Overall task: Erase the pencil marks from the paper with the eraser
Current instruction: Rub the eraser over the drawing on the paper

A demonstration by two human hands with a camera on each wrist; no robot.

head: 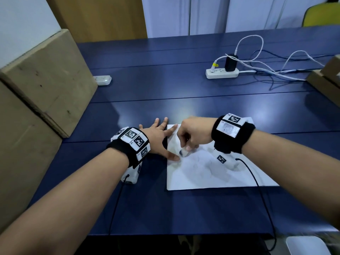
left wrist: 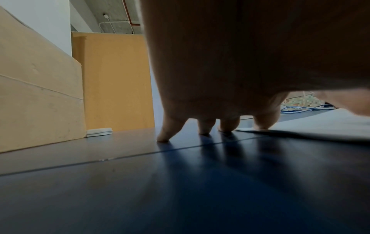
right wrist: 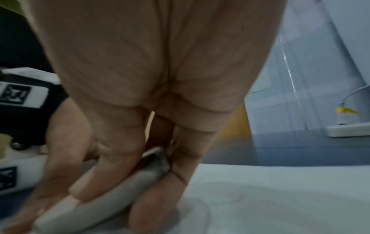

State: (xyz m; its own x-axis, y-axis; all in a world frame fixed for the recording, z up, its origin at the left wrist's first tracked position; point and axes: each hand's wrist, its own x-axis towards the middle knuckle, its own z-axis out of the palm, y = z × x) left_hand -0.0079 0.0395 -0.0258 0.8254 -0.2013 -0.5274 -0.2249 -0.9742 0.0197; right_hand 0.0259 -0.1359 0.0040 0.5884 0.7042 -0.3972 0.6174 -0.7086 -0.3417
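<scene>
A white sheet of paper (head: 211,173) with faint grey pencil smudges lies on the dark blue table (head: 165,85). My left hand (head: 158,137) is spread flat, its thumb and index finger pressing the paper's left edge, the other fingertips (left wrist: 163,139) on the table. My right hand (head: 191,135) pinches a white eraser (head: 184,152) with a grey, dirty end and holds it down on the paper near the left thumb. In the right wrist view the eraser (right wrist: 112,201) sits between thumb and fingers, blurred. The paper (left wrist: 330,125) shows at the right of the left wrist view.
Large cardboard boxes (head: 36,89) stand along the left side. A white power strip (head: 221,73) with a black charger and tangled cables sits far right. A small white device (head: 102,80) lies by the boxes. More boxes (head: 325,78) are at the right edge.
</scene>
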